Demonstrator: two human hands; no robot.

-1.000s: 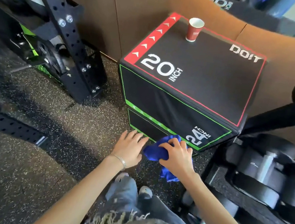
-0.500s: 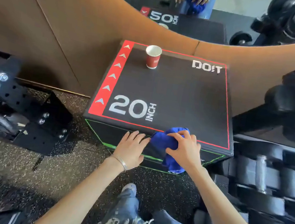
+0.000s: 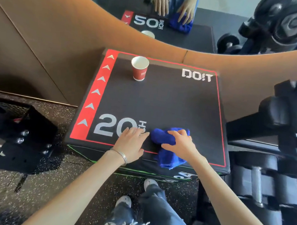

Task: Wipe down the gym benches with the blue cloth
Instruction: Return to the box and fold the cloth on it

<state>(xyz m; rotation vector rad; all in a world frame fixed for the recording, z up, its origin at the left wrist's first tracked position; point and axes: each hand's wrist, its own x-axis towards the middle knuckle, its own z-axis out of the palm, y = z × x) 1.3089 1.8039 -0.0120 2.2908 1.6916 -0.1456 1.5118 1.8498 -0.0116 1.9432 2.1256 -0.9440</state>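
Observation:
A black padded plyo box with red trim and a "20 INCH" mark stands against the wall. The blue cloth is bunched on the box's near edge, and part of it hangs over the front. My right hand lies over the cloth with its fingers curled round it. Just left of the cloth, my left hand rests flat on the box top, fingers straight, over the "20" print.
A red paper cup stands upright at the box's far left. A dumbbell rack crowds the right side. A black steel rig base sits on the speckled floor at left. A mirror runs above the brown wall panel.
Both hands and the cloth rose from the box's lower front face up onto its top near edge. The view lifted and moved closer over the box.

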